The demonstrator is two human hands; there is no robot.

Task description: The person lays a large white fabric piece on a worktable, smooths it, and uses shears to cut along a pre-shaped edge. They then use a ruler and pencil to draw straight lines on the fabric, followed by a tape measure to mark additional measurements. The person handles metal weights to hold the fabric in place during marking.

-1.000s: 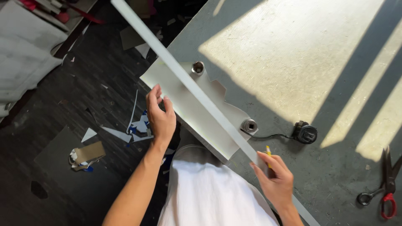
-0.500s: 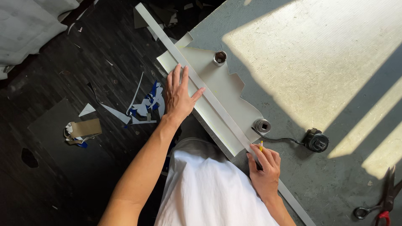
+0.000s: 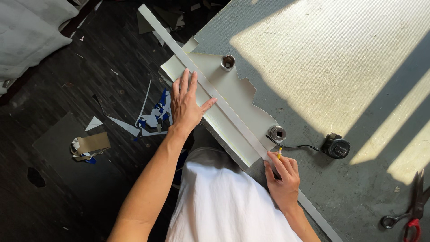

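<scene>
A long pale straightedge [image 3: 210, 87] lies diagonally across a cream sheet [image 3: 242, 101] at the near edge of a grey worktable [image 3: 358, 188]. My left hand [image 3: 186, 103] presses flat on the straightedge and the sheet, fingers spread. My right hand [image 3: 282, 172] grips a yellow pencil [image 3: 279, 153], its tip against the straightedge near the sheet's lower corner. Two metal sockets [image 3: 228, 62] [image 3: 277, 132] stand on the sheet as weights.
A small black round device with a cord [image 3: 336, 147] lies right of the lower socket. Red-handled scissors [image 3: 410, 210] rest at the table's right edge. Paper scraps [image 3: 150, 118] and a tape roll [image 3: 87, 145] litter the dark floor to the left.
The straightedge has come down from a tilt onto the sheet. My left hand went from gripping it to pressing flat. My right hand brought the pencil to its edge.
</scene>
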